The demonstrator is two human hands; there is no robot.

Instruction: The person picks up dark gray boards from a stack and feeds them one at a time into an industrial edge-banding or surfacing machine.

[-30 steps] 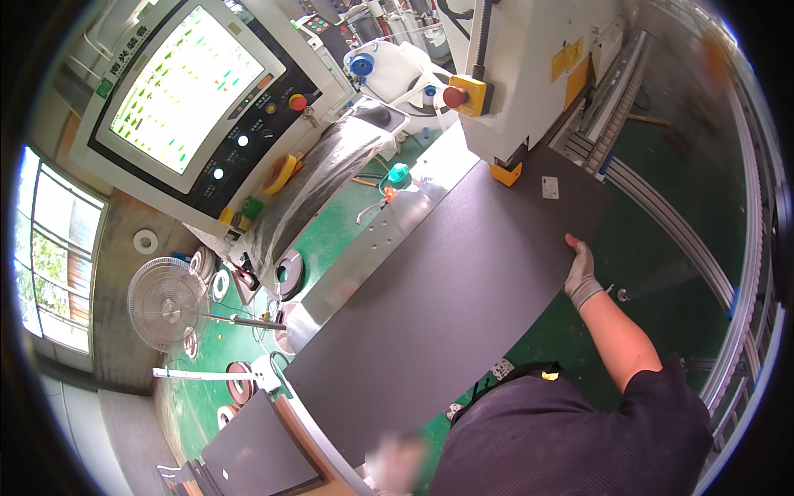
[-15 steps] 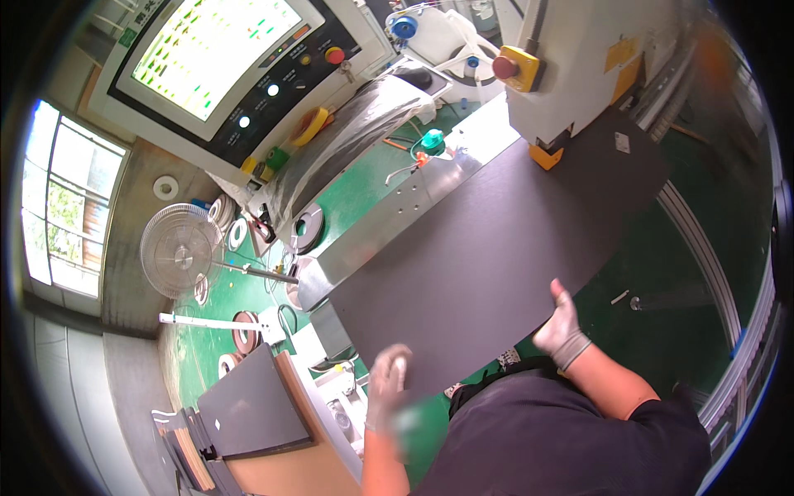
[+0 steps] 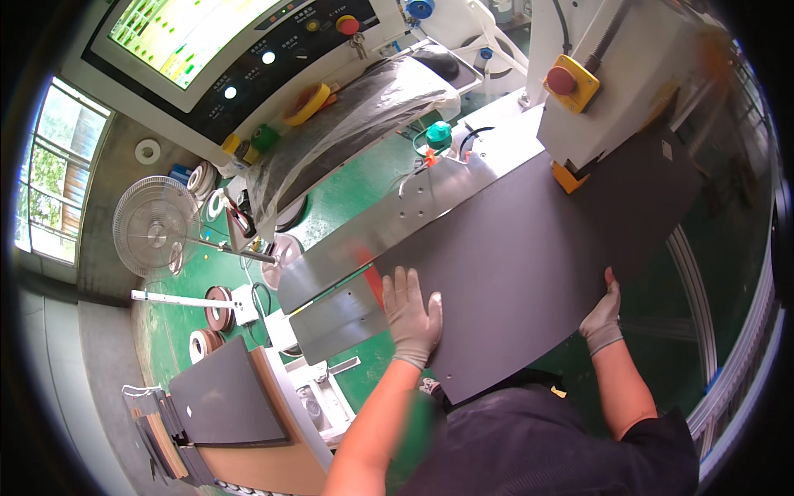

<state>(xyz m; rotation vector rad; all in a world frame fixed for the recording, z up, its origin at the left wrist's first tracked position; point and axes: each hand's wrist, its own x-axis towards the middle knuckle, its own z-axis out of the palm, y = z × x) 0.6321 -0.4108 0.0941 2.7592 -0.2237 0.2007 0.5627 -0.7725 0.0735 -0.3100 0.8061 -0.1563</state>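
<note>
A large dark grey panel [image 3: 504,273] lies on a metal machine bed [image 3: 397,211], its far right part reaching beneath the machine head [image 3: 616,99]. My left hand [image 3: 413,322], in a thin light glove, presses against the panel's left end with fingers stretched out. At the near edge, my gloved right hand [image 3: 602,318] grips the panel; its thumb points up and the other fingers are mostly hidden below. A small hole shows in the panel's near left corner. Beside my left fingertips is a blurred red patch on the bed.
A control console [image 3: 248,91] with a lit screen stands at far left. An emergency stop button [image 3: 562,80] sits on the machine head. At left are a fan [image 3: 157,236], several edging rolls [image 3: 217,307] and stacked dark panels [image 3: 227,397]. A metal rail [image 3: 699,314] curves along the right.
The panel has slid right along the bed, baring more metal at its left end. My left hand has moved up onto that end, and my right hand has travelled right with the near edge.
</note>
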